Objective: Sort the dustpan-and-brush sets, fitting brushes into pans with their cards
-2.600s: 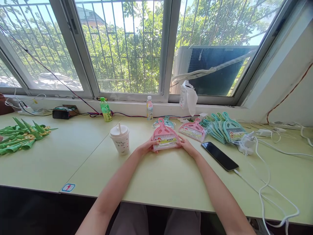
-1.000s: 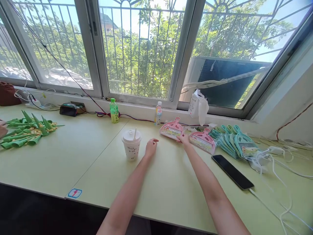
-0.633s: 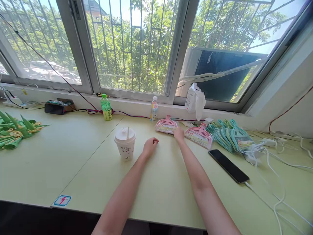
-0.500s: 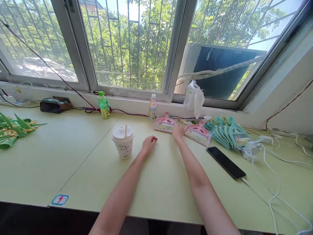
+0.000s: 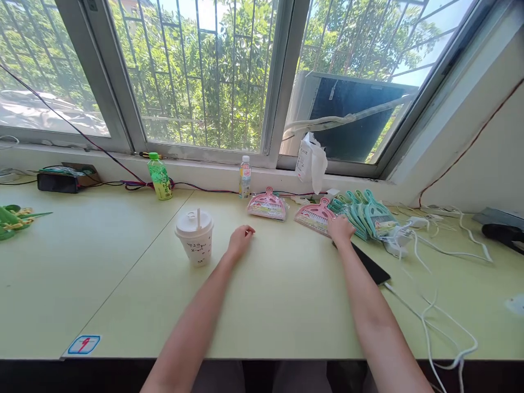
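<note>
My left hand (image 5: 240,240) rests on the pale green table with its fingers curled in, and nothing shows in them. It lies between a lidded paper cup with a straw (image 5: 195,237) and a pink mini dustpan and brush set (image 5: 268,206) in clear wrapping. Farther right, my right hand (image 5: 341,229) is closed at the right end of a second pink dustpan and brush set (image 5: 313,216), its fingertips partly hidden. Just beyond that hand lies a row of several wrapped green dustpan sets (image 5: 364,213). A black phone (image 5: 370,265) is partly covered by my right wrist.
A green-capped drink bottle (image 5: 160,177), a small clear bottle (image 5: 244,177) and a tissue pack (image 5: 311,161) are along the window side. White cables (image 5: 429,322) trail across the right of the table. Green plastic pieces (image 5: 16,218) lie at far left.
My right hand has moved right, from the left end of the second pink set to its right end. My left hand has stayed in place. The view has turned slightly right.
</note>
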`<control>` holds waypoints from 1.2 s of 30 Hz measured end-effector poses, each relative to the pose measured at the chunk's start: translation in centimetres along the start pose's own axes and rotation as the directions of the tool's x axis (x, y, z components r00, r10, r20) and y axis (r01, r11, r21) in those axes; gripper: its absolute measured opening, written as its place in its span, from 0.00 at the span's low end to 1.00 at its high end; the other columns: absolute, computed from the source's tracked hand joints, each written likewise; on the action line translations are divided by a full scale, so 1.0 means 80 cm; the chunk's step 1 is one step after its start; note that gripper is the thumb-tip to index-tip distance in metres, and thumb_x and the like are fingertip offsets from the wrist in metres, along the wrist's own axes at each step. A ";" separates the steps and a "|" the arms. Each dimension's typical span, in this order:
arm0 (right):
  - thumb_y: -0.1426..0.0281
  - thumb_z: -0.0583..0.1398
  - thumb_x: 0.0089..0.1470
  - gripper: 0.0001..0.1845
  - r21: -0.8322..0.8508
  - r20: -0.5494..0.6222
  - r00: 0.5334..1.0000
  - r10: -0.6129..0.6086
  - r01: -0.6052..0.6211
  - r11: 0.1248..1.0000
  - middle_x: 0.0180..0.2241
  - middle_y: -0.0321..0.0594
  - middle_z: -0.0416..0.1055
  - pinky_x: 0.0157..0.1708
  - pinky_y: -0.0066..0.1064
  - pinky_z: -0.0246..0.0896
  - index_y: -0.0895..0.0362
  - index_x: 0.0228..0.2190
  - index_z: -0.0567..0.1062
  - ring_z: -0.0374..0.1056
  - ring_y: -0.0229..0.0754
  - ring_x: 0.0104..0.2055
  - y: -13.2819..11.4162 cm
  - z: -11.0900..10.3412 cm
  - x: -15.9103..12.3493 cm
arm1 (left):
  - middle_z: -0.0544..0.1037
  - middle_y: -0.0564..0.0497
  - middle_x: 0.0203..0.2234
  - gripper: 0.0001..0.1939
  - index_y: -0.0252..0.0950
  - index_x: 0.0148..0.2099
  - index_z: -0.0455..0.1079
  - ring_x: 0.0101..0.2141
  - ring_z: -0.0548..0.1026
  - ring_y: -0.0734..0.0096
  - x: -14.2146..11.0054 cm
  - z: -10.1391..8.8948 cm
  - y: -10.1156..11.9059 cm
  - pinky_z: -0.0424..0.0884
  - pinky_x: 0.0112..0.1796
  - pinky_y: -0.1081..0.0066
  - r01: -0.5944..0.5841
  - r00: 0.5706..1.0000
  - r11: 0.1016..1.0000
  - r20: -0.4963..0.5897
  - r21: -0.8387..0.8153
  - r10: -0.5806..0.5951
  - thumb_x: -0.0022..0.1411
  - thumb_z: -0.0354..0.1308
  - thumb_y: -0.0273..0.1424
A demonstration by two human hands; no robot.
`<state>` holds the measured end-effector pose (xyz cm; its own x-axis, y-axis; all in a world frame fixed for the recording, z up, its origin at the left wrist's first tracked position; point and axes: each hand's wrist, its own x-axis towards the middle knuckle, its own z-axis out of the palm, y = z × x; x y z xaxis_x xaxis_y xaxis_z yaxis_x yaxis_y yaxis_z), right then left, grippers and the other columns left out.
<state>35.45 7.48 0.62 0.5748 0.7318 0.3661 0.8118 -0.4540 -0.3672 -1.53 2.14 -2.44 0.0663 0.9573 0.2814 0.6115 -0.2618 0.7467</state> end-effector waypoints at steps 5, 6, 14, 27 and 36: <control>0.64 0.58 0.53 0.20 -0.068 0.098 0.993 0.066 -0.059 0.996 0.40 0.66 0.71 0.39 0.47 0.63 0.68 0.43 0.73 0.69 0.62 0.45 0.023 0.000 -0.001 | 0.76 0.49 0.38 0.12 0.38 0.37 0.73 0.36 0.72 0.68 -0.001 0.000 0.003 0.66 0.42 0.69 0.009 1.000 0.999 0.020 0.035 -0.010 0.60 0.47 0.26; 0.66 0.57 0.54 0.19 -0.072 0.103 0.992 0.075 -0.067 0.995 0.40 0.67 0.71 0.39 0.46 0.64 0.67 0.42 0.74 0.70 0.61 0.45 0.022 -0.001 -0.002 | 0.76 0.49 0.38 0.12 0.38 0.37 0.73 0.36 0.72 0.69 -0.001 -0.001 0.003 0.66 0.42 0.69 0.006 1.000 0.999 0.021 0.037 -0.007 0.60 0.47 0.26; 0.73 0.54 0.54 0.14 -0.081 0.092 0.995 -0.046 0.053 0.995 0.38 0.66 0.72 0.40 0.45 0.64 0.68 0.38 0.76 0.69 0.60 0.45 0.013 -0.024 0.003 | 0.75 0.49 0.39 0.13 0.39 0.37 0.73 0.37 0.72 0.68 -0.005 -0.003 0.003 0.66 0.41 0.69 -0.026 0.999 0.998 0.022 0.058 0.025 0.60 0.47 0.27; 0.68 0.56 0.53 0.17 0.492 -0.066 0.962 -0.265 0.263 0.830 0.39 0.51 0.76 0.46 0.38 0.61 0.61 0.43 0.76 0.70 0.49 0.42 -0.022 -0.073 -0.069 | 0.76 0.45 0.44 0.25 0.37 0.54 0.64 0.40 0.75 0.67 -0.005 -0.001 0.029 0.69 0.41 0.70 0.213 0.934 0.807 0.358 -0.551 -0.002 0.60 0.49 0.46; 0.69 0.54 0.56 0.18 0.620 -0.109 0.798 -0.593 0.521 0.587 0.50 0.45 0.69 0.53 0.41 0.56 0.54 0.49 0.70 0.64 0.48 0.52 -0.061 -0.052 -0.184 | 0.76 0.45 0.41 0.26 0.34 0.49 0.65 0.36 0.76 0.67 -0.024 0.016 0.050 0.71 0.34 0.72 0.336 0.925 0.641 0.368 -0.690 -0.089 0.52 0.62 0.42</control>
<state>23.50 -3.21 0.60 -0.0112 0.7975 0.6032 0.7122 0.4298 -0.5550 1.81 -0.56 -0.76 0.2976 0.9543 -0.0277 -0.1295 0.0691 0.9892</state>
